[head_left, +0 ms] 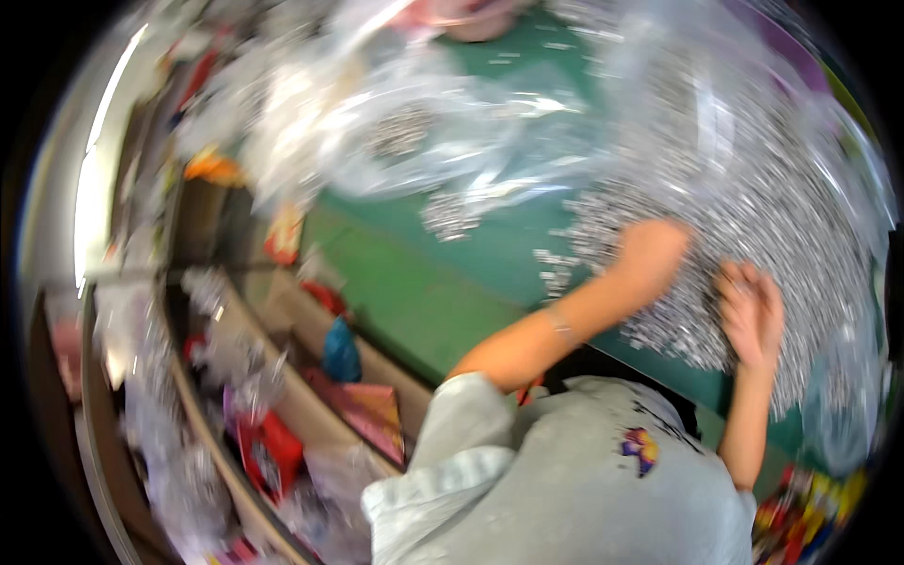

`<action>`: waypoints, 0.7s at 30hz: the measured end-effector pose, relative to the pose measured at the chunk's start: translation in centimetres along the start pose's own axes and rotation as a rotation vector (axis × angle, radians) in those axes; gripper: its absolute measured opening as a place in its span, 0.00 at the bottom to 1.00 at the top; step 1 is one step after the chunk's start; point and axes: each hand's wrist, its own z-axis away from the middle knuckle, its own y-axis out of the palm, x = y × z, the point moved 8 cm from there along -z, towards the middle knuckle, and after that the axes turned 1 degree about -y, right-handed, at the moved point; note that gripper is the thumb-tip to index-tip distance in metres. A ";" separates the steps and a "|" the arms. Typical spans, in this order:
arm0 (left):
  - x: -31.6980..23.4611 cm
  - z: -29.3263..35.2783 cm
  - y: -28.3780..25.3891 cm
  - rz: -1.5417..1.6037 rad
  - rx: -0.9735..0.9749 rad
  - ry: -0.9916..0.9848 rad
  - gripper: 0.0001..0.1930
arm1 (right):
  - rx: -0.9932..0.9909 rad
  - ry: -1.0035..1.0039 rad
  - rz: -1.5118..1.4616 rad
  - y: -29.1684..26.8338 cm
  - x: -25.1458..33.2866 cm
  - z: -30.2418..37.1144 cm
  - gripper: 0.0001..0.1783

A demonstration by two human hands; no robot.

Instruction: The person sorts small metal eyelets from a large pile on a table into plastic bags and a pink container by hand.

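Note:
A wide heap of small, shiny silver metal pieces (800, 226) covers the right part of a green table (424, 301); blur hides their exact kind. My left hand (656, 247) reaches to the near left part of the heap, its back toward me and its fingers hidden. At the heap's near edge, to the right, my right hand (753, 315) lies with its palm partly showing. The fingers there are loosely bent and apart, and I see nothing held in them. A clear plastic sheet or bag (697, 113) lies over the far part of the heap.
Clear plastic bags (508, 122) lie across the table's far side, with a small pile of silver pieces (449, 217) near them. Cardboard boxes (273, 320) holding bags and a red packet (270, 457) stand at left. Colourful packets (810, 513) sit at lower right.

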 end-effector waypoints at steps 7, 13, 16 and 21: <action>-2.3 -1.4 2.2 -0.201 0.146 0.094 0.04 | -0.194 -0.054 0.544 -3.1 1.6 0.4 0.14; -2.4 -1.4 2.4 -0.251 0.080 0.220 0.02 | -0.280 -0.431 1.878 -1.7 3.6 1.0 0.14; -1.4 -1.3 3.0 -0.221 -0.001 0.220 0.01 | -0.226 -0.534 2.432 1.8 0.9 1.1 0.14; -1.6 -0.4 1.3 -0.139 0.048 0.193 0.05 | -0.185 -0.616 2.277 3.2 -0.4 2.2 0.08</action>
